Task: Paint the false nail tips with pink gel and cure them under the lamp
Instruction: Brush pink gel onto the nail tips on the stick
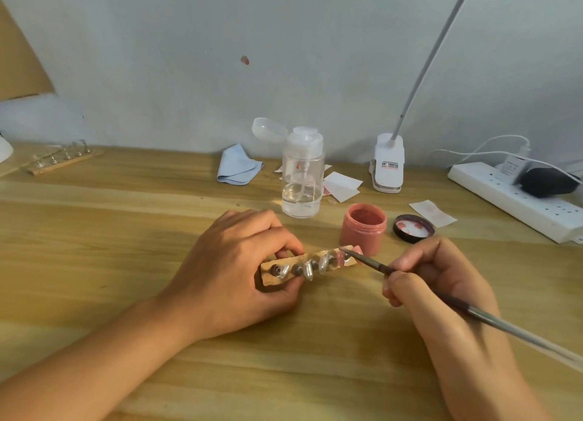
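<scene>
Right hand (441, 282) pinching a thin brush (378, 265) between curled fingers, bristles touching a pink nail tip (340, 258), left hand (239, 263) gripping the wooden nail holder (284, 274) on the table (94, 231), open pink gel jar (362, 225) standing just behind.

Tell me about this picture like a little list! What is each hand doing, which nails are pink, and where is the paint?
left hand: grips the wooden strip that carries the nail tips
right hand: pinches the brush, tip at the strip's right end
nail tips: right-end ones look pink, the others clear
pink jar: open, behind the strip, lid beside it
also on the table: pump bottle, blue cloth, power strip
</scene>
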